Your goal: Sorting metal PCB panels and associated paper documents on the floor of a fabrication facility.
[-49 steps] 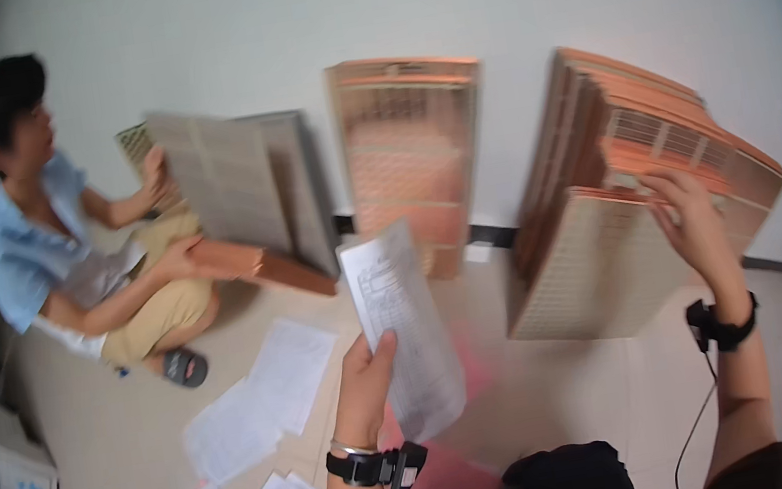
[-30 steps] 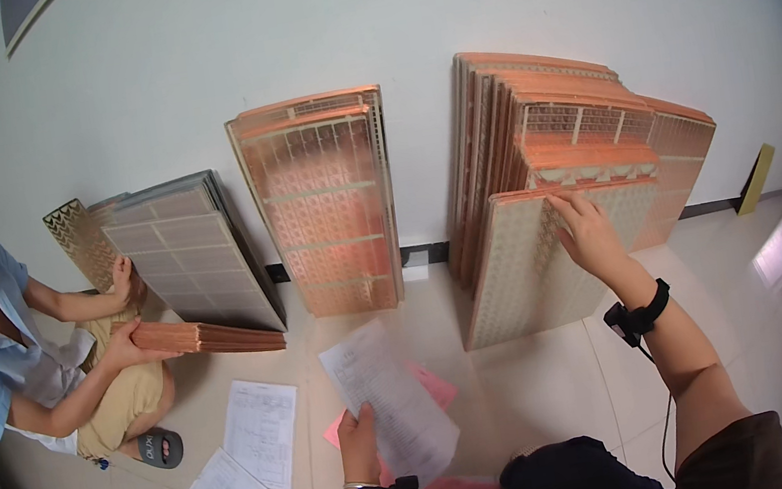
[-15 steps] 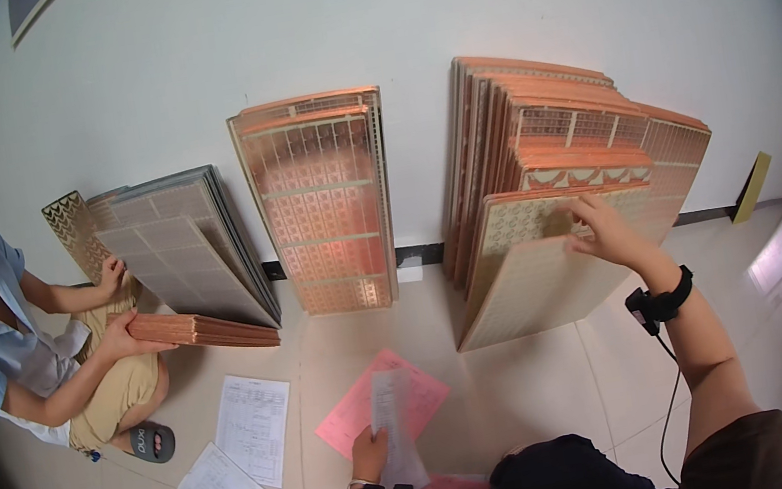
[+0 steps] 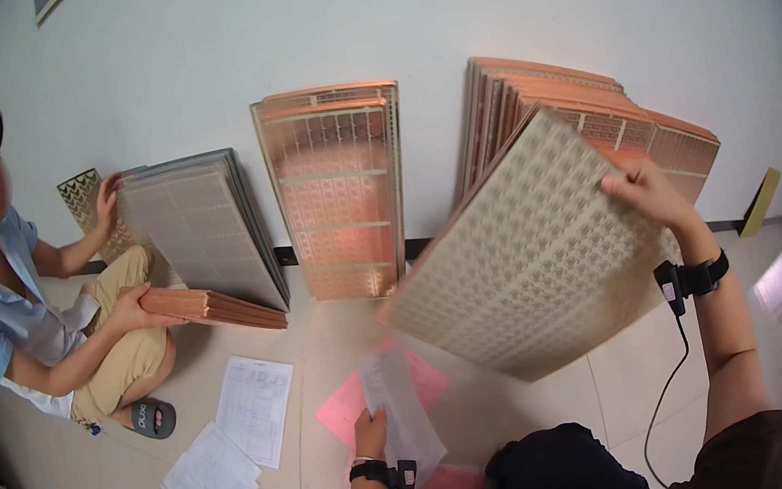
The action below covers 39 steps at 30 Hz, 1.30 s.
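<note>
My right hand [image 4: 649,196] grips a large pale-gold patterned panel [image 4: 524,255] by its upper right edge, fingers behind it and thumb on its face. The panel is tilted and slightly blurred, standing off the copper-coloured stack of panels [image 4: 580,85] that leans on the wall. Low in the middle, my left hand [image 4: 371,435] pinches a whitish translucent sheet [image 4: 399,415]. Beneath that sheet lie pink papers [image 4: 343,409] on the floor. The panel's lower edge hangs near the floor; whether it touches cannot be made out.
A narrower copper panel stack [image 4: 338,192] leans on the wall mid-view. At left a seated person [image 4: 7,312] holds thin copper-coloured boards [image 4: 209,310] and touches grey panels [image 4: 192,234]. Printed papers [image 4: 256,411] lie on the floor. A yellowish strip [image 4: 759,202] leans at right.
My right hand has pulled the patterned panel outward and up from the stack, tilting it. The left hand stays with the sheet. The other person's upper hand has moved to the grey panels' top edge.
</note>
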Available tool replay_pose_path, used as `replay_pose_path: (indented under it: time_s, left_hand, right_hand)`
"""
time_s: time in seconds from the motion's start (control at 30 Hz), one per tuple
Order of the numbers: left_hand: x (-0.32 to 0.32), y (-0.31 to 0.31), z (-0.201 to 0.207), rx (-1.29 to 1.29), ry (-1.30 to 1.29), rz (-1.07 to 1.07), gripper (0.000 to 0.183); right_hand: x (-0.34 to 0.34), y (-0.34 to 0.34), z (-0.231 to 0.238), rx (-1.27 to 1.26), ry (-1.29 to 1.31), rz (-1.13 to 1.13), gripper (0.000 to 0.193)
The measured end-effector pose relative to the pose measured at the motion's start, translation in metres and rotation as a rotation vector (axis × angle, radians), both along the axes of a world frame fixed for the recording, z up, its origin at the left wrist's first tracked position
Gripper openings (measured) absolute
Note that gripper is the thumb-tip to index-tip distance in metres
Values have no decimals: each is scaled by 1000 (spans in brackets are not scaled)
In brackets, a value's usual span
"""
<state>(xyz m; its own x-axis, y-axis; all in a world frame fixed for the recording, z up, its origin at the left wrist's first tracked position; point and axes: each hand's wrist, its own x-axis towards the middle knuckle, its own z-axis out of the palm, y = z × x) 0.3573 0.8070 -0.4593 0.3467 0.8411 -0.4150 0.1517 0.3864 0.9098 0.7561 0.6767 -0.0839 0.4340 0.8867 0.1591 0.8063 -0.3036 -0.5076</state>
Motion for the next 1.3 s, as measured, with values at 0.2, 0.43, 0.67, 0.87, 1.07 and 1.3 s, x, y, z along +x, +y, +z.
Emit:
replay_pose_path:
  time_s: [0.2, 0.43, 0.67, 0.87, 1.07, 1.3]
  left_hand:
    - [-3, 14, 36, 71, -154, 203, 35]
    - [-29, 22, 148, -180, -1006, 49, 38]
    - [-31, 11, 163, 74, -830, 129, 33]
    - [-34, 10, 165, 94, -838, 140, 32]
    - [-35, 13, 161, 115, -846, 119, 36]
    - [-34, 8, 173, 78, -872, 130, 38]
  right_hand:
    - [11, 1, 22, 433, 566, 39, 39]
    - [-1, 15, 19, 591, 657, -9, 40]
    - [-1, 19, 18, 553, 788, 45, 38]
    - [13, 12, 14, 509, 843, 100, 33]
    - [9, 7, 16, 525, 917, 151, 33]
    - [8, 2, 18, 565, 884, 158, 36]
